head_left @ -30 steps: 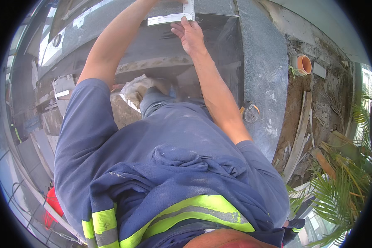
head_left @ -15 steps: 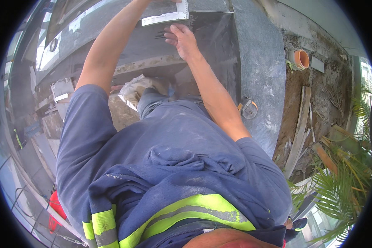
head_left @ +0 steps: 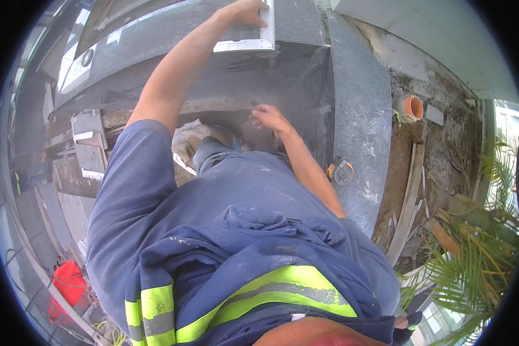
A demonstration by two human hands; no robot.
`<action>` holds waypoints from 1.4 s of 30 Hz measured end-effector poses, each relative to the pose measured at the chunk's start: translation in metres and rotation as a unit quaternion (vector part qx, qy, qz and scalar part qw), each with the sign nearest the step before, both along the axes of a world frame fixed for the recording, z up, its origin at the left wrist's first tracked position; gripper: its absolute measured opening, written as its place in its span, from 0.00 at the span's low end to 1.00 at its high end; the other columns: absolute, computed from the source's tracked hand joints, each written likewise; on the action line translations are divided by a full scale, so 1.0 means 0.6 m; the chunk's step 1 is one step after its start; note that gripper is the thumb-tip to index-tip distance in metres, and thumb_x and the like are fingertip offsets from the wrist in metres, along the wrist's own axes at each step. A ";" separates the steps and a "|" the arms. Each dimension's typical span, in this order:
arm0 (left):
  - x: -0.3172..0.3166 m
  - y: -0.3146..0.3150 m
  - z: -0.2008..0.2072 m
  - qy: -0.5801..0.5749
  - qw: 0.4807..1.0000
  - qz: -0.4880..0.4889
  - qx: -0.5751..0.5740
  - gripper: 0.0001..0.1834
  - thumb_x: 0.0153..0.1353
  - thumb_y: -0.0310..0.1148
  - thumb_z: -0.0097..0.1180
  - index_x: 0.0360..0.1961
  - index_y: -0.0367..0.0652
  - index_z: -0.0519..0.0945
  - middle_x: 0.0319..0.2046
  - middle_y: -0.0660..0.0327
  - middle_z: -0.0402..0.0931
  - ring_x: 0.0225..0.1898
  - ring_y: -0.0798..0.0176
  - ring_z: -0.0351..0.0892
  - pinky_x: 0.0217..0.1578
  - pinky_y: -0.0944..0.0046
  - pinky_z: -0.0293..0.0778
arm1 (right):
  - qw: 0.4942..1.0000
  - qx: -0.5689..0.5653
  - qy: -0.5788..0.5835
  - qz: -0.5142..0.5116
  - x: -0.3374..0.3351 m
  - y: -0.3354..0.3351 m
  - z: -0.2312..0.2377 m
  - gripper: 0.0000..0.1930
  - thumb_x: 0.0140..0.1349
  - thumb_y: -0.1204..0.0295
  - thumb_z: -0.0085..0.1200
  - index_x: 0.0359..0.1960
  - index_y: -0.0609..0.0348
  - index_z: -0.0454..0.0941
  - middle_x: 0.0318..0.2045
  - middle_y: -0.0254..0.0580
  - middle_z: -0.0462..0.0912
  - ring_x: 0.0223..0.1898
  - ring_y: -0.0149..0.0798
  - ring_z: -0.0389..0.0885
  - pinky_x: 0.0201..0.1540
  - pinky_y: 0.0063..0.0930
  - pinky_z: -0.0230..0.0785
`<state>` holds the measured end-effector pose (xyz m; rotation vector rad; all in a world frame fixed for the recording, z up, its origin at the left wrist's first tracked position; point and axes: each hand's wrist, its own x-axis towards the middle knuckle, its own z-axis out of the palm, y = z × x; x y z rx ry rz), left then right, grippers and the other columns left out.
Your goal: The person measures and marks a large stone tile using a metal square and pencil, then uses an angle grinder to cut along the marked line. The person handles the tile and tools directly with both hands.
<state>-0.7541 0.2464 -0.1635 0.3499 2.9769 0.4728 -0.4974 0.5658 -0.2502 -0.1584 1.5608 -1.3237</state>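
The left hand (head_left: pixel 245 10) sits at twelve o'clock, arm stretched up from the shoulder, its fingers closed over the corner of a metal square (head_left: pixel 254 40). The square is pale and L-shaped: one arm runs along the front edge of the dark stone slab (head_left: pixel 184 29), the other points away toward the top rim. It lies flat on the slab, touching it.

The right hand (head_left: pixel 269 118) is just above the picture's middle, toward one o'clock, below the square and well apart from it. Its fingers are loosely spread and hold nothing; the fingertips rest on or just over the dusty grey face (head_left: pixel 282 81) under the slab, and I cannot tell whether they touch.

A second slab (head_left: pixel 357 132) of speckled dark stone runs down the right side, from one to three o'clock. On its lower part, just beside the right forearm, lies a small round tape measure (head_left: pixel 341 171), orange and dark.

Further right, at two o'clock, an orange pipe end (head_left: pixel 412 107) stands in bare soil. Wooden strips (head_left: pixel 406 207) lie on the soil at three to four o'clock, with green palm fronds (head_left: pixel 473 271) at four.

At nine o'clock, grey stone offcuts (head_left: pixel 89 150) are stacked on the ground. A crumpled pale bag (head_left: pixel 191 144) lies near the person's knee, left of the middle. A red object (head_left: pixel 69 282) shows at eight o'clock.

The lower half is filled by the person's blue work clothes with a yellow reflective band (head_left: pixel 259 294).
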 end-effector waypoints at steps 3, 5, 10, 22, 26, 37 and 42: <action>-0.002 0.098 0.050 -0.030 0.999 0.010 -0.008 0.45 0.49 0.54 0.81 0.68 0.50 0.82 0.69 0.57 0.76 0.73 0.45 0.73 0.60 0.18 0.73 | 0.985 -0.065 -0.001 -0.157 -0.057 -0.011 0.035 0.30 0.76 0.60 0.63 0.71 0.67 0.72 0.58 0.51 0.87 0.50 0.40 0.87 0.47 0.34 0.81; -0.009 0.169 0.093 -0.076 0.996 0.034 -0.020 0.44 0.49 0.51 0.81 0.70 0.57 0.82 0.73 0.58 0.71 0.73 0.44 0.73 0.59 0.10 0.73 | 0.959 -0.132 0.035 -0.247 -0.107 -0.008 0.065 0.37 0.76 0.56 0.66 0.76 0.65 0.64 0.63 0.50 0.83 0.52 0.41 0.86 0.46 0.33 0.82; 0.015 0.137 0.089 -0.113 0.989 0.096 -0.013 0.44 0.50 0.48 0.82 0.71 0.59 0.81 0.74 0.60 0.70 0.75 0.42 0.70 0.55 -0.01 0.67 | 0.927 -0.214 0.011 -0.307 -0.163 -0.072 0.124 0.30 0.78 0.58 0.63 0.71 0.62 0.68 0.64 0.49 0.82 0.51 0.39 0.87 0.47 0.31 0.82; 0.054 0.143 0.127 -0.080 0.992 0.095 0.030 0.41 0.53 0.42 0.81 0.70 0.53 0.81 0.73 0.57 0.71 0.75 0.43 0.69 0.61 0.03 0.66 | 0.914 -0.229 -0.041 -0.332 -0.200 -0.087 0.119 0.22 0.79 0.62 0.61 0.67 0.60 0.73 0.55 0.42 0.84 0.49 0.38 0.89 0.43 0.29 0.83; 0.107 0.125 0.108 0.140 0.959 0.155 0.194 0.33 0.60 0.36 0.75 0.68 0.48 0.82 0.72 0.53 0.74 0.74 0.43 0.71 0.67 0.24 0.72 | 0.917 -0.247 0.002 -0.313 -0.190 -0.088 0.121 0.18 0.80 0.67 0.59 0.65 0.61 0.74 0.53 0.40 0.84 0.49 0.37 0.89 0.47 0.28 0.84; 0.799 0.139 -0.095 0.171 0.720 0.604 0.295 0.15 0.69 0.23 0.54 0.51 0.37 0.89 0.46 0.50 0.90 0.47 0.54 0.91 0.51 0.57 0.83 | 0.937 -0.256 -0.019 -0.235 -0.303 -0.194 0.235 0.15 0.77 0.74 0.60 0.60 0.67 0.76 0.51 0.46 0.87 0.49 0.43 0.91 0.49 0.31 0.88; 1.121 0.262 -0.201 -0.041 0.564 0.787 0.245 0.19 0.62 0.30 0.59 0.52 0.40 0.91 0.50 0.47 0.91 0.54 0.49 0.91 0.59 0.51 0.83 | 0.929 -0.300 -0.024 -0.217 -0.388 -0.311 0.200 0.16 0.75 0.75 0.63 0.58 0.72 0.76 0.50 0.48 0.85 0.50 0.47 0.88 0.53 0.35 0.87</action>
